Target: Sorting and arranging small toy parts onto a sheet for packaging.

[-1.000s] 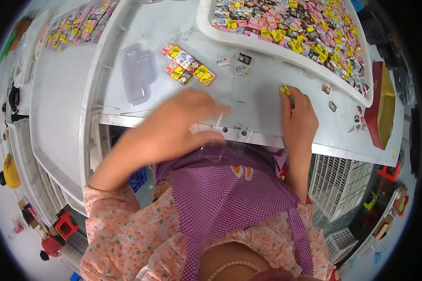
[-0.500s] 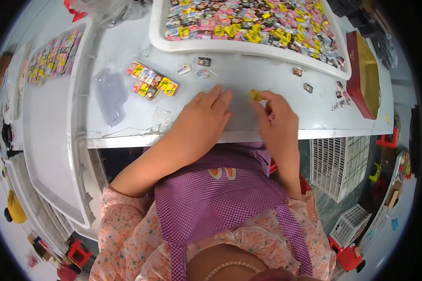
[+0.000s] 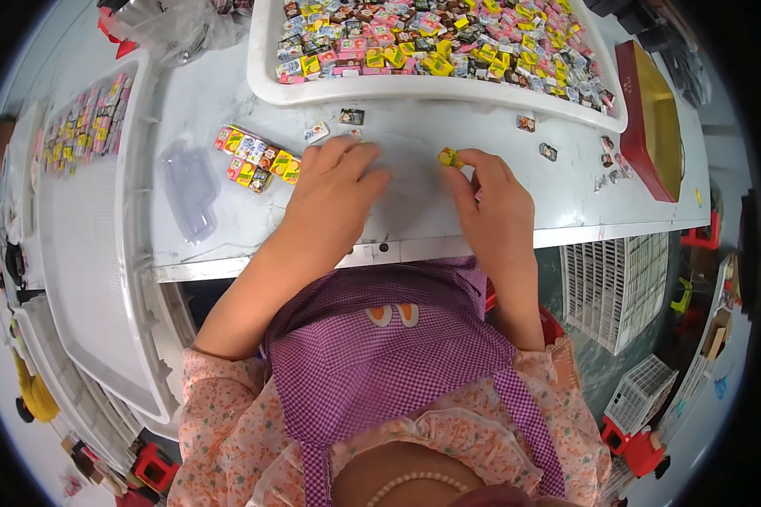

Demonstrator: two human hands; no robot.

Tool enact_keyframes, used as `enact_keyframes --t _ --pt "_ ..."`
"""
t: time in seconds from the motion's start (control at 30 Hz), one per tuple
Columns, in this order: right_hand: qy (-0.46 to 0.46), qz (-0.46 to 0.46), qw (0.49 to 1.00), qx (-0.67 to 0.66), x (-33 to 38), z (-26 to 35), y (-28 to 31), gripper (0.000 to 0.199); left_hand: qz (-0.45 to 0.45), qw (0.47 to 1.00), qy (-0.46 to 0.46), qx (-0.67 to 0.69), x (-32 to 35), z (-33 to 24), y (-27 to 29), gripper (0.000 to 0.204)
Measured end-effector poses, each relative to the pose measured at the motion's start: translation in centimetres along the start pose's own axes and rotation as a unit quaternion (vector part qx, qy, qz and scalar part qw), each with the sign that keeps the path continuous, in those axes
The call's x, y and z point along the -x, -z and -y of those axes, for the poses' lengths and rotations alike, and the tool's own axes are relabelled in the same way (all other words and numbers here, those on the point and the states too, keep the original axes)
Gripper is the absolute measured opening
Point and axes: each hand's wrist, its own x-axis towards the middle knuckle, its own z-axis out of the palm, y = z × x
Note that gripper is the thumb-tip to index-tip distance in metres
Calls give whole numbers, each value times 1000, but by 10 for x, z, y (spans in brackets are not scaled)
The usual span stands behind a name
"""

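Right hand (image 3: 495, 198) pinches a small yellow piece (image 3: 448, 157) at its fingertips, grip closed on it, near the table's (image 3: 566, 198) front edge. Left hand (image 3: 334, 190) lies flat and open beside it.

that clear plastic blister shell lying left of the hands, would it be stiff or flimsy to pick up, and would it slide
The clear plastic shell looks thin and see-through, so probably light and somewhat bendy rather than rigid. It lies flat on the smooth white table, so a nudge would likely send it sliding, not rolling. Empty, it could skid away from the left hand.
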Motion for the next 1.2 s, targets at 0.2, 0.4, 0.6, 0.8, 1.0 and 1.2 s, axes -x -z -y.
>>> enact_keyframes --t 0.2,0.4,0.6,0.8,1.0,1.2 --pt "-15 -11 999 -44 8 -12 6 20 15 996 -77 46 -12 2 0 26" --pt "-71 106 979 -160 35 2 7 20 37 988 -50 140 -34 1 -14 36" --pt "-32 123 983 -136 46 3 10 20 59 966 -105 229 -62 5 -14 46" --pt "-28 140 981 -129 43 -5 12 21 41 969 -6 244 -42 6 14 38" --pt "34 -14 999 -38 16 -4 2 18 40 990 68 120 0 -21 8 50" --pt "27 31 992 117 -3 -5 -17 18 27 989 73 122 0 -19 -1 48"
